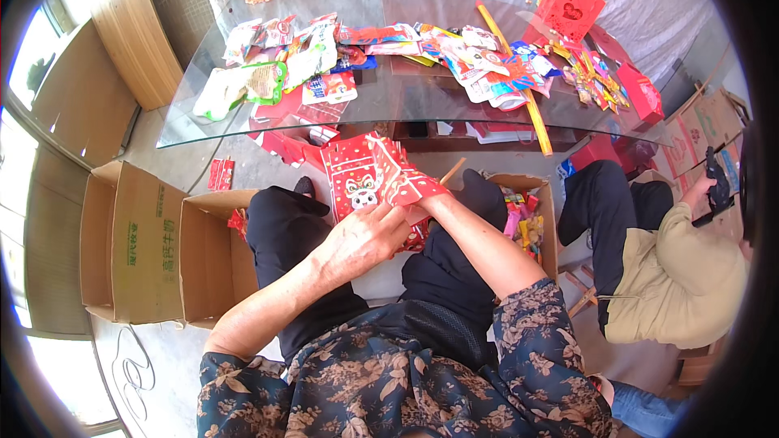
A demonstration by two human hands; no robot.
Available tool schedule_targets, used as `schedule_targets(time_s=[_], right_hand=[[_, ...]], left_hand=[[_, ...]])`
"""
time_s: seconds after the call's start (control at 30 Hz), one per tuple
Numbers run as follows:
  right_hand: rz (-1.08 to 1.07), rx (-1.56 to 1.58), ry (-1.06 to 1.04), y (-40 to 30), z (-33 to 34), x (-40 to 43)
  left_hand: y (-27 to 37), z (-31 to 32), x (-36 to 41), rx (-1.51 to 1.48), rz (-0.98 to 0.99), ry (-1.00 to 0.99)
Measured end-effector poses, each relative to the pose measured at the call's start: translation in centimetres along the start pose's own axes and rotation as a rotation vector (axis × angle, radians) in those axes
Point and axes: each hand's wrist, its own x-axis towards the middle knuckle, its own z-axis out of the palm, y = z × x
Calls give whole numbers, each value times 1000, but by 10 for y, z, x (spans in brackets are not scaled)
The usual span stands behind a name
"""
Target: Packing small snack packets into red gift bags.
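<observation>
A red paper gift box [356, 179], printed with a cartoon lion and gold dots, is held above my lap, tilted. My left hand [368, 234] pinches its near edge, fingers bent together. My right hand [433, 202] reaches inside the box past the wrist; the red paper hides its fingers, so what they hold cannot be seen. More red printed paper [417, 237] shows beneath my hands, between my knees. Directly beyond the box lies the near edge of a glass tabletop [389, 125], with red boxes visible under it.
Snack packets [316, 48] and a yellow stick [514, 76] lie on the glass. A red heart box [569, 6] stands at the back right. Open cardboard cartons flank me, left [146, 249] and right [549, 225], the right holding wrapped sweets. Another person [675, 274] sits at right.
</observation>
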Motion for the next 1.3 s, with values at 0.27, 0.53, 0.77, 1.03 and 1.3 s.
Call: schedule_targets(time_s=[0.27, 0.53, 0.77, 1.03, 1.3], right_hand=[[125, -116, -443, 0, -16, -4], [-18, -326, -585, -69, -52, -54], [-319, -510, -437, -92, -52, -72], [-157, 174, -416, -106, -68, -55], [-501, -1148, 516, -39, -189, 31]], left_hand=[[-22, 4, -9, -213, -144, 97], [-37, 8, 4, -355, -232, 189], [-46, -2, 24, -415, -252, 303], [-61, -8, 7, -476, -375, 343], [-90, 38, 12, -334, -354, 446]])
